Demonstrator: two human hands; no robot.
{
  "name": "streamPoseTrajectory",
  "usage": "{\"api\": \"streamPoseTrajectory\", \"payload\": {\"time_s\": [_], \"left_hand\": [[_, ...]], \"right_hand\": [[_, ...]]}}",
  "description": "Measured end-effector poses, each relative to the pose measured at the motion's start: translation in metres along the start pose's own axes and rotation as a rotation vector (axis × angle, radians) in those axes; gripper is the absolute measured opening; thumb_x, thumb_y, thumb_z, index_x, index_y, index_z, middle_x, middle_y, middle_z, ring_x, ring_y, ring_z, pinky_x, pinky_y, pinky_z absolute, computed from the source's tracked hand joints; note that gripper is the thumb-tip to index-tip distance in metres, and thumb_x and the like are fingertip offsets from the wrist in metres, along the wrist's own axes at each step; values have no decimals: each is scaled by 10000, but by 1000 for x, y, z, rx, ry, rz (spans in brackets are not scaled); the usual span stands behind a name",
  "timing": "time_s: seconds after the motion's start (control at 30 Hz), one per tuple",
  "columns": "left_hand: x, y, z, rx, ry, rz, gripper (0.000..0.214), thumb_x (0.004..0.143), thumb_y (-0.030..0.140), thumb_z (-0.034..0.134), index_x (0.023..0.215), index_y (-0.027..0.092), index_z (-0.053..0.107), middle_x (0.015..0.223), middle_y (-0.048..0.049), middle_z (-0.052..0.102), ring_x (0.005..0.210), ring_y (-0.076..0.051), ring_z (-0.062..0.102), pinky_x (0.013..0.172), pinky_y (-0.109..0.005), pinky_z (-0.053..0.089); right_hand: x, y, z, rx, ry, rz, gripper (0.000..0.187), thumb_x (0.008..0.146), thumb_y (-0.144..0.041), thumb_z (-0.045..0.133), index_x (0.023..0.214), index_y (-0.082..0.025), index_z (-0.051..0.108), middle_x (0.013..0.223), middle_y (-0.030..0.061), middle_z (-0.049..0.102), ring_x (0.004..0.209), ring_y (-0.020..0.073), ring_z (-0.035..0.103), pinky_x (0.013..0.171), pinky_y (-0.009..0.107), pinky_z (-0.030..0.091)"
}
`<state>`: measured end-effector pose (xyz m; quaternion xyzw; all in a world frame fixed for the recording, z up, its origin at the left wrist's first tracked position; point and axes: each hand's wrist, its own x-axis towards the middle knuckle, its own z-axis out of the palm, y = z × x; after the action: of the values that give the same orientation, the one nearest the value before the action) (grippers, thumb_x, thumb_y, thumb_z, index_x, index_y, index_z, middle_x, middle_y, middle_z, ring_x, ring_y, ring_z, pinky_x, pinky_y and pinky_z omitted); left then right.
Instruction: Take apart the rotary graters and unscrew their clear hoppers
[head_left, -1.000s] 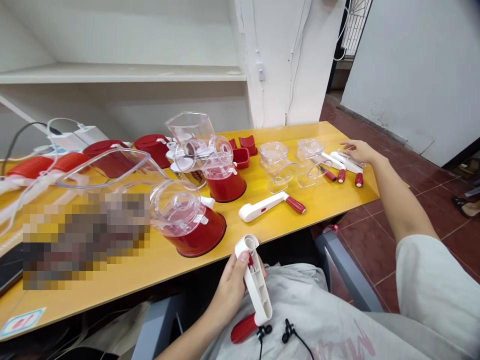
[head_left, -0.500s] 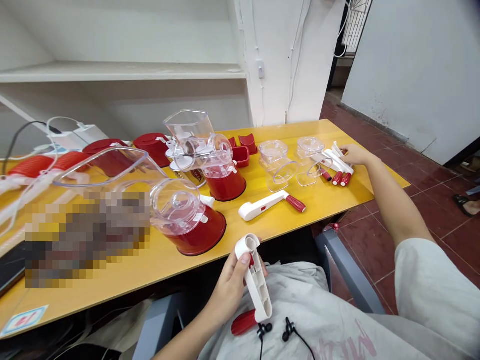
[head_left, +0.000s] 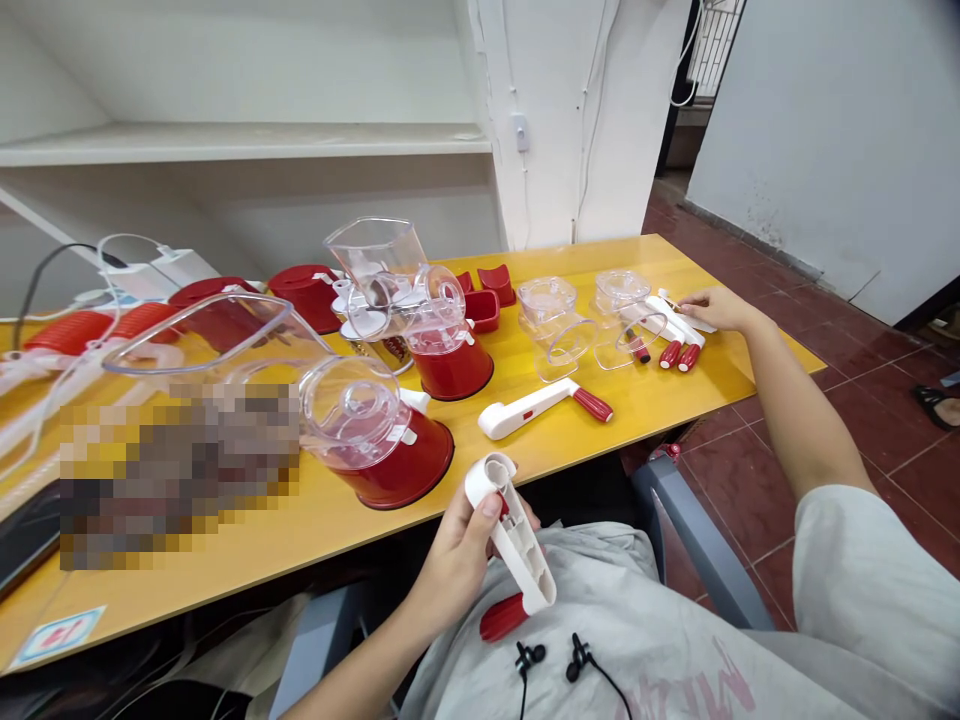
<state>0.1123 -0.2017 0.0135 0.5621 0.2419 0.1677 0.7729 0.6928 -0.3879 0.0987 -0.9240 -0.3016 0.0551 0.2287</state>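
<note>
Left hand (head_left: 457,565) closed around a white crank (head_left: 517,535) above a grey shirt (head_left: 600,600), red grip (head_left: 504,617) angled downward, thumb across the crank's curved end. Right hand (head_left: 718,308) out near the far end of a yellow table (head_left: 780,350), fingers close together at a cluster of white cranks (head_left: 675,328) with red grips, any hold on one impossible to tell. Between the hands, a lone crank (head_left: 541,408) lying flat, clear lids (head_left: 547,300) just beyond, and red-based graters (head_left: 397,470) with clear hoppers crowding the left side, a pixelated patch (head_left: 180,475) hiding part of the table, cables (head_left: 60,270) behind.
</note>
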Motion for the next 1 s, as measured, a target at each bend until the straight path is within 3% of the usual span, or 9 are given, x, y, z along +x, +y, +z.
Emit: {"api": "streamPoseTrajectory", "payload": {"time_s": [0.17,0.27,0.4,0.5,0.63,0.73,0.8,0.9,1.0], "left_hand": [[12,23,18,-104,-86,64,826,1035,922,1015,1368,268,637,1093,-57,913,811,-305,943,666,-379,781],[28,39,47,-114,-95,175,904,922,936,1102,1276,275,596,1060,-10,843,743,-228,876,588,-306,746],[54,57,112,-145,-136,349,920,879,796,1204,1240,298,519,1075,25,775,831,-175,800,640,-249,731],[77,62,153,-136,-167,379,896,894,704,1214,1200,294,479,1048,41,723,897,-149,768,793,-230,713],[92,64,148,83,-328,283,876,969,744,1107,1420,313,493,1423,-85,746,1119,-260,872,958,-422,774],[87,70,100,561,-235,587,932,1061,612,1061,1761,317,522,1704,-193,688,1454,-375,821,1307,-626,691],[83,73,62,868,-134,779,687,1209,482,891,1801,304,592,1801,-215,661,1705,-441,685,1465,-720,574],[87,71,18,1210,-19,829,550,1264,322,714,1800,211,658,1845,-277,661,1769,-506,627,1485,-795,540],[103,63,1,1473,23,702,597,1227,237,678,1809,104,681,1842,-349,690,1768,-590,621,1428,-842,569]], "right_hand": [[-46,-6,2,120,289,-27,494,1250,-447,714,1553,-115,919,1686,274,887,1550,411,868,1399,574,664],[-120,-30,3,430,374,-246,656,1285,-757,646,1473,-200,936,1502,226,946,1297,357,945,1075,481,807],[-234,-90,8,567,-119,-694,688,1136,-865,907,1523,-299,961,1303,127,994,1041,289,952,847,369,759],[-272,-128,7,339,-102,-792,449,1124,-646,1008,1356,-263,969,1186,88,998,950,261,921,816,337,680],[-236,-112,-21,122,-5,-648,349,1248,-494,754,1046,-255,908,861,26,878,685,193,714,672,341,496],[-161,-55,-57,-28,220,-267,368,1241,-544,741,1082,-259,912,896,63,892,779,255,749,730,379,529],[-103,-13,-73,-177,237,-41,304,1191,-460,787,1083,-216,933,957,137,909,852,314,784,819,434,592],[-32,31,-68,-285,134,198,239,1126,-344,839,1127,-157,988,1018,218,926,1050,401,865,1038,517,670],[1,43,-43,-271,72,213,246,1026,-367,942,1121,-151,1013,1041,221,949,1128,416,897,1111,516,699]]}}
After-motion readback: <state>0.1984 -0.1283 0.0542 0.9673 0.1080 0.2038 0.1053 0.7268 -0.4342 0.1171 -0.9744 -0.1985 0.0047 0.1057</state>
